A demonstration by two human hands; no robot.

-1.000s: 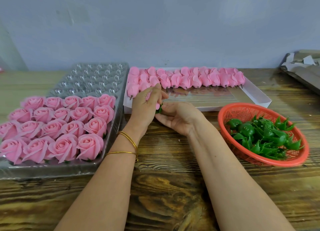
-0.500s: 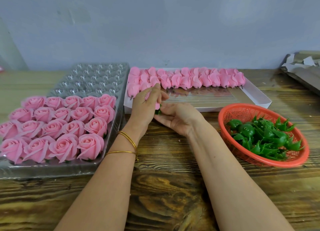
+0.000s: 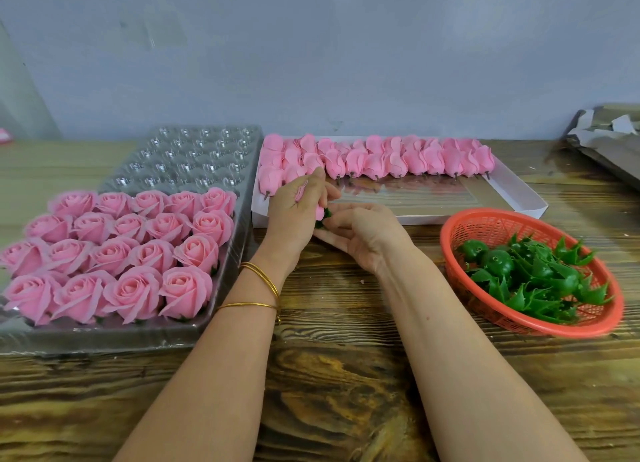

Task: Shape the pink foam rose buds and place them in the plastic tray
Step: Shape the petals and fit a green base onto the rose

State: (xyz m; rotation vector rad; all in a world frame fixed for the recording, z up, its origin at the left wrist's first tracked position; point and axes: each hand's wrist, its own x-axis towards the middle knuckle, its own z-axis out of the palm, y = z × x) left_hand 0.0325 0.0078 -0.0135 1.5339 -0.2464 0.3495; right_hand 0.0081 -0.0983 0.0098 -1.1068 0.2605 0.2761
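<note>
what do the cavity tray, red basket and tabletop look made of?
Cavity tray: thin clear moulded plastic, glossy; glints on the empty cups.
Red basket: moulded plastic, likely; uniform colour, lattice wall, smooth rim.
Tabletop: wood or wood-look laminate; dark grain and knots, slight sheen. Can't tell which.

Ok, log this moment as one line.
left grip: holds rose bud | right grip: pinches green base | tray: near rows filled, far cells bare
</note>
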